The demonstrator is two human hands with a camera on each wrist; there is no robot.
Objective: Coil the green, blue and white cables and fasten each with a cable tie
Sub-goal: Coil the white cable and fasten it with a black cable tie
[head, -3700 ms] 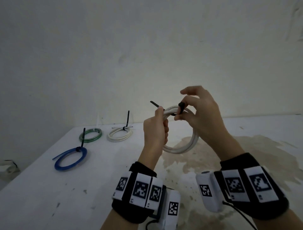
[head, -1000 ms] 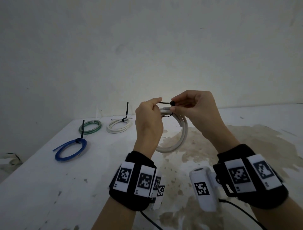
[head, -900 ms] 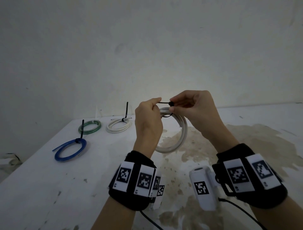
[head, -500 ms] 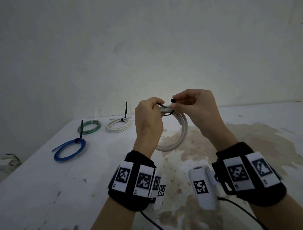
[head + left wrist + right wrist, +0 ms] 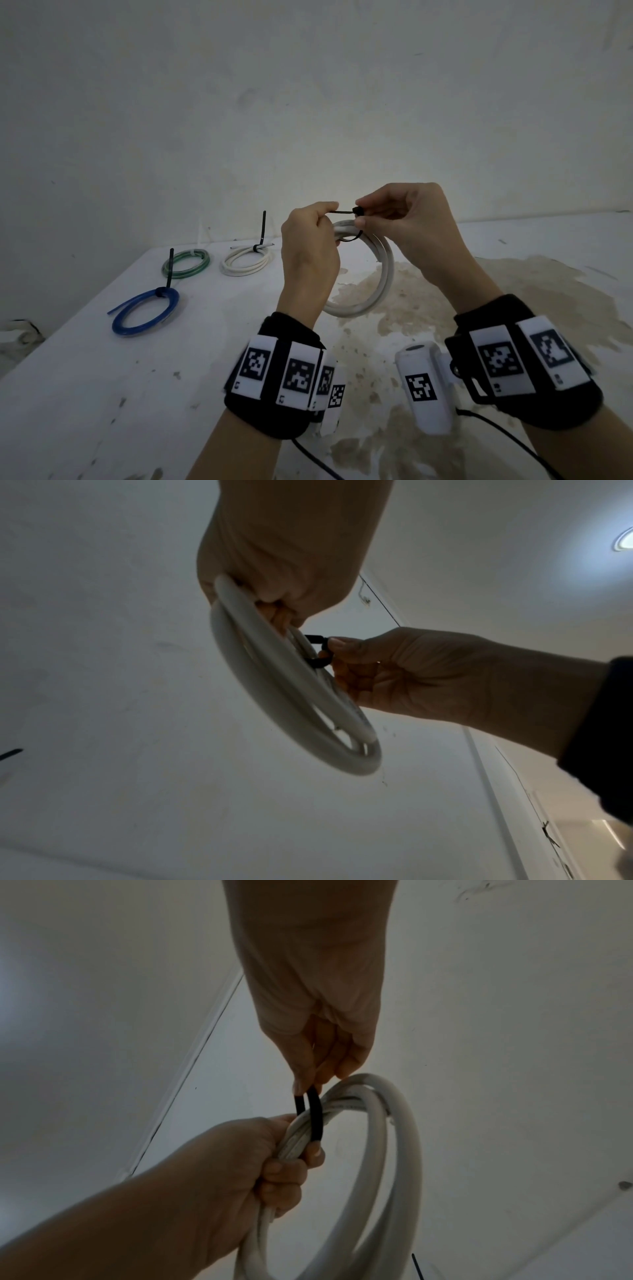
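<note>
Both hands hold a thick white cable coil (image 5: 383,274) in the air above the table. My left hand (image 5: 329,214) grips the top of the coil, its fingers curled round the strands (image 5: 294,1145), and its thumb and forefinger pinch the tail of a black cable tie (image 5: 342,213). The tie (image 5: 313,1115) loops loosely round the bundle. My right hand (image 5: 359,217) pinches the tie's head (image 5: 316,653) right beside the left hand. A blue coil (image 5: 147,311), a green coil (image 5: 186,263) and a thin white coil (image 5: 246,262) lie on the table, each tied with a black tie.
The white table (image 5: 102,394) has a brown stain (image 5: 445,301) under and to the right of the hands. A bare wall stands close behind it. The three tied coils lie at the far left, well away from the hands.
Since the earliest frame the tie's tail has passed through its head, making a loop round the coil. Over the last second the hands have hardly moved.
</note>
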